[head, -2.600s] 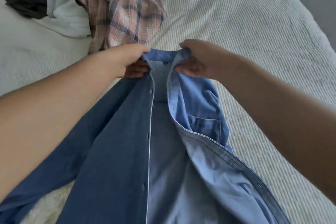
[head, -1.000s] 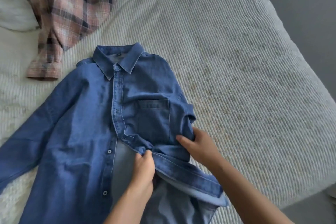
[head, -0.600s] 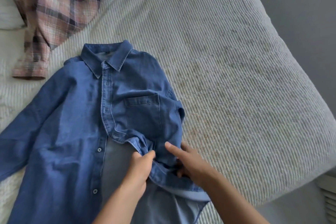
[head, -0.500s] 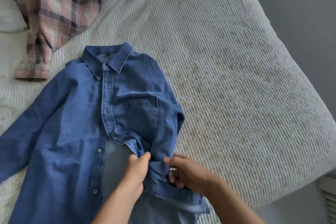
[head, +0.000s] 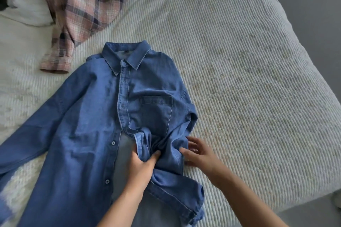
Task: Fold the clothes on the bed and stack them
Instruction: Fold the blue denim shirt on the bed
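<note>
While the denim shirt (head: 96,134) lies face-up near the bed's (head: 249,79) front edge, the left hand (head: 142,167) pinches its bunched button placket and the right hand (head: 198,153) rests spread at the side seam; soft, limp, fairly weighty cloth is best held by seams.

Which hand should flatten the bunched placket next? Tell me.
Left, probably: the left hand already pinches the bunched placket of the denim shirt; the right hand lies open at the shirt's edge.
</note>
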